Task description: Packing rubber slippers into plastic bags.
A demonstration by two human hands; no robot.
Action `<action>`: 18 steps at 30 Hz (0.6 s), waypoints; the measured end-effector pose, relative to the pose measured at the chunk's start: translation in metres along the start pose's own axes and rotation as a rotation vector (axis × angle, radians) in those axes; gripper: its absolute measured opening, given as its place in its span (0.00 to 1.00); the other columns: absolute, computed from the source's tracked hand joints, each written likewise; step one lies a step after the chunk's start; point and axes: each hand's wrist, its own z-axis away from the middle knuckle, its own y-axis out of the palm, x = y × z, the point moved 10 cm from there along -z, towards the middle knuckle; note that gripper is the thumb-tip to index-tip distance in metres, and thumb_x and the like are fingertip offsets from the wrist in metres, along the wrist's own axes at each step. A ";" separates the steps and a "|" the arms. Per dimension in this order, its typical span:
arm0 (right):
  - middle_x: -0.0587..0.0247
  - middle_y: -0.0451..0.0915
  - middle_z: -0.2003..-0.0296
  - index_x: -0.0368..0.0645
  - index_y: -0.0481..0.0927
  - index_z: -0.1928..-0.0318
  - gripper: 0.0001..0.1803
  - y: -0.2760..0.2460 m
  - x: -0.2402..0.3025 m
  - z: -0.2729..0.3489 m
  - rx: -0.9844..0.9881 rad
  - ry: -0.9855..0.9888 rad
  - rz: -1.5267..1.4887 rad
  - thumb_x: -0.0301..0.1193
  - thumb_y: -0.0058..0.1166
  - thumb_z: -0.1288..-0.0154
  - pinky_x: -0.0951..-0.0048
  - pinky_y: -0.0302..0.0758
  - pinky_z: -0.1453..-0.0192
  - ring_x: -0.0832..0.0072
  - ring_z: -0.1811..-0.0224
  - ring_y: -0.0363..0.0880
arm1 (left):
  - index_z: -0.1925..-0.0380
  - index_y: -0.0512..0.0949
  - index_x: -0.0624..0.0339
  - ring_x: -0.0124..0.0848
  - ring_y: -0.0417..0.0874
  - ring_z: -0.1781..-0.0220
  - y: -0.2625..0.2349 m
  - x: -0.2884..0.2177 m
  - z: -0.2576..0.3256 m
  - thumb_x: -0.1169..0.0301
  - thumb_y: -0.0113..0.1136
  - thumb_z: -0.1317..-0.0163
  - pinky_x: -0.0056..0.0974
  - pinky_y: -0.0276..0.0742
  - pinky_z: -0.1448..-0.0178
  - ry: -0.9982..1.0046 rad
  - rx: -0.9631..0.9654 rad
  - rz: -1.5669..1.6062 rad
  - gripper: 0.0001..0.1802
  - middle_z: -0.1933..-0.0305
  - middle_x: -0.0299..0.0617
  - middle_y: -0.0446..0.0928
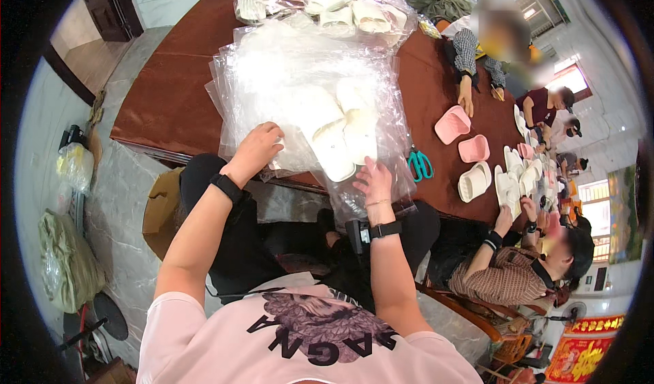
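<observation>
Fingers (368,169) on bagged white slippers (340,142)

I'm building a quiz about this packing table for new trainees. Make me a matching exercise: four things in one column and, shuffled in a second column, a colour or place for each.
Things:
1. scissors
2. slippers under the person's hands, inside the clear plastic bag
3. two slippers beyond the scissors
4. tablecloth

Colours or places:
A. pink, lying loose on the table
B. reddish brown, covering the table
C. teal handles, right of the bag stack
D. white, between the left hand and right hand

Pairs: 1-C, 2-D, 3-A, 4-B
</observation>
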 end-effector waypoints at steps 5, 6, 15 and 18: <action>0.55 0.75 0.59 0.35 0.64 0.44 0.27 0.037 0.024 0.025 0.046 -0.172 -0.065 0.34 0.61 0.38 0.70 0.81 0.75 0.70 0.68 0.79 | 0.63 0.76 0.63 0.47 0.75 0.50 0.001 0.005 0.003 0.74 0.61 0.47 0.45 0.72 0.45 -0.023 0.005 -0.009 0.11 0.56 0.47 0.75; 0.55 0.75 0.59 0.35 0.64 0.44 0.27 0.039 0.021 0.021 0.046 -0.174 -0.062 0.34 0.61 0.38 0.70 0.81 0.75 0.70 0.68 0.79 | 0.62 0.75 0.64 0.48 0.75 0.49 0.001 0.003 0.001 0.75 0.60 0.46 0.45 0.72 0.45 -0.025 0.026 -0.008 0.11 0.55 0.49 0.74; 0.54 0.78 0.57 0.36 0.71 0.47 0.25 0.050 0.006 -0.005 0.054 -0.251 0.337 0.38 0.59 0.37 0.72 0.74 0.76 0.71 0.61 0.80 | 0.61 0.74 0.64 0.49 0.75 0.48 0.009 0.002 0.003 0.74 0.60 0.47 0.45 0.72 0.44 -0.012 0.043 -0.099 0.12 0.54 0.50 0.74; 0.52 0.78 0.55 0.37 0.70 0.45 0.25 0.066 0.018 0.017 0.066 -0.181 0.219 0.38 0.59 0.37 0.70 0.76 0.75 0.68 0.62 0.80 | 0.61 0.74 0.63 0.48 0.75 0.48 0.009 0.009 0.002 0.74 0.60 0.47 0.45 0.72 0.44 -0.022 0.039 -0.108 0.13 0.54 0.50 0.74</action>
